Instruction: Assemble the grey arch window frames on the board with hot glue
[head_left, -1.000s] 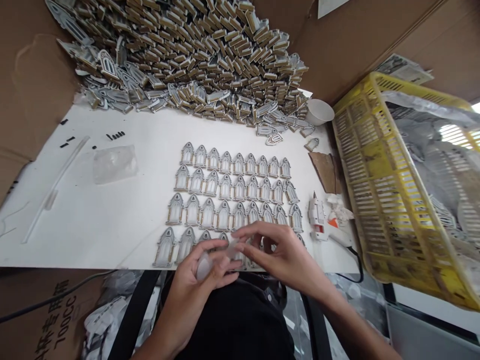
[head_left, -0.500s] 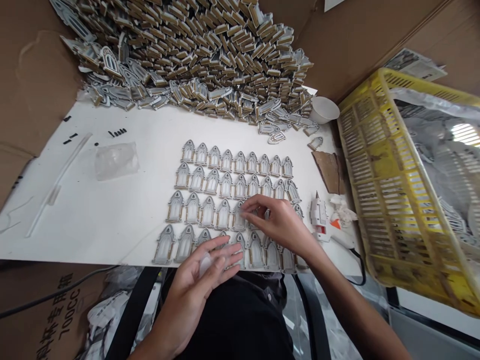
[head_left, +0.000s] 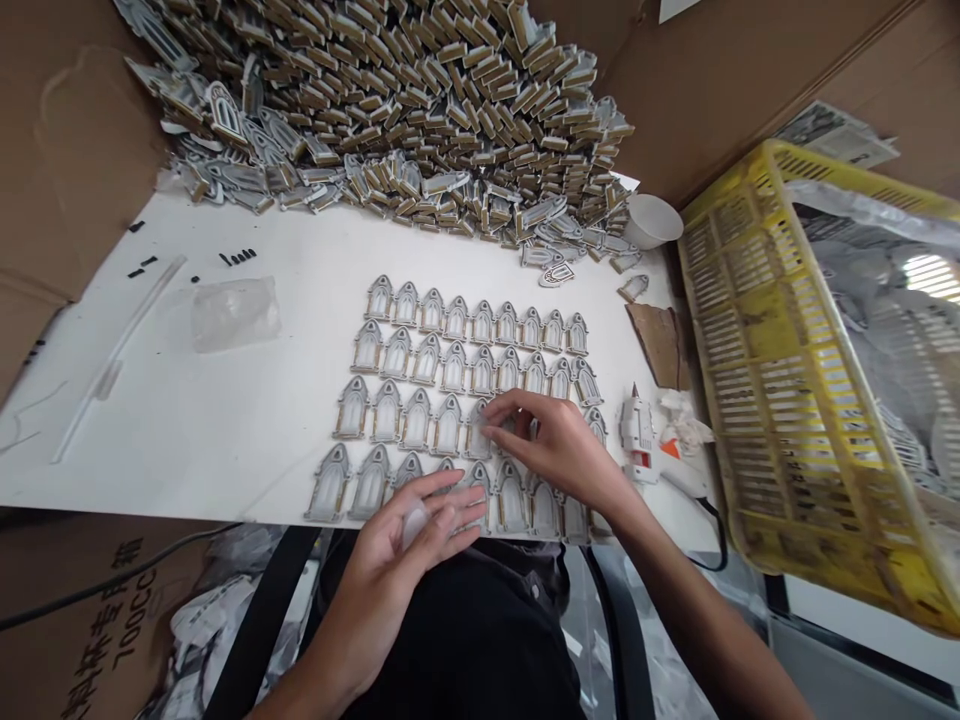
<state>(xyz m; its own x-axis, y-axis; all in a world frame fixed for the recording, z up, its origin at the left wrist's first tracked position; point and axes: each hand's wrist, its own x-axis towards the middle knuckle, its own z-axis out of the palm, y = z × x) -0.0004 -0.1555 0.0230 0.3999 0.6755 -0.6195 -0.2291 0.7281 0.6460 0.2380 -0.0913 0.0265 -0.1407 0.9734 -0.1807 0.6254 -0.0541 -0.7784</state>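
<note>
Small grey arched window-shaped pieces (head_left: 416,422) lie in several rows on the white table, each with a pale translucent middle and brownish side edges. My right hand (head_left: 559,440) reaches over the third row, thumb and forefinger pinched together at one arched piece (head_left: 478,432). Whatever sits between those fingertips is too small to make out. Palm up at the table's front edge, my left hand (head_left: 409,545) keeps a small translucent plastic piece (head_left: 413,524) under its thumb, the other fingers stretched out. Both hands partly cover the nearest rows.
A large heap of similar pieces (head_left: 420,110) fills the back. On the right stand a yellow crate (head_left: 757,330), a white cup (head_left: 652,221) and a hot glue gun (head_left: 637,435) with its cord. A clear plastic bag (head_left: 236,314) and a clear stick (head_left: 120,355) lie left.
The view has shifted slightly. Both hands keep nearly the same pose and place, the right one still at the same arched piece.
</note>
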